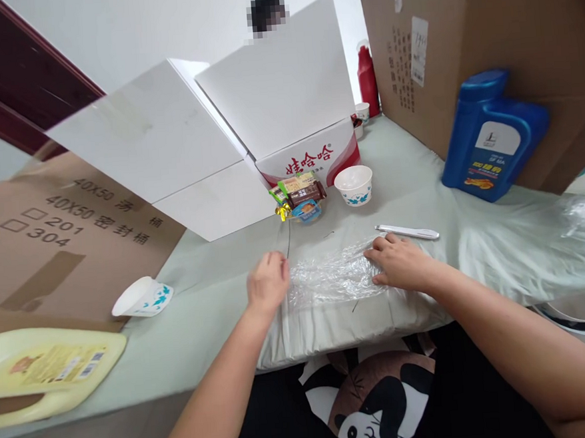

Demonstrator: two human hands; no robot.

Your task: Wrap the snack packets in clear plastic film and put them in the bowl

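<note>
Ordinary room with pale wall (124,30), home or stockroom, can't tell which. Cloth-covered table (218,304) as the bench. Storage feel: printed brown carton (108,238) at 9 o'clock, taller carton (434,102) at 2, white drinks box (278,93) at 12. Household side: cream jug (57,362) at 8, wrapped snacks (301,195) at 12, paper bowl (354,186) at 1. Blue oil-type jug (492,138) at 3, a bit garage-like.

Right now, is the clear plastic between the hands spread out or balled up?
Spread out but wrinkled: the plastic lies across the tablecloth between the left hand and right hand.
</note>
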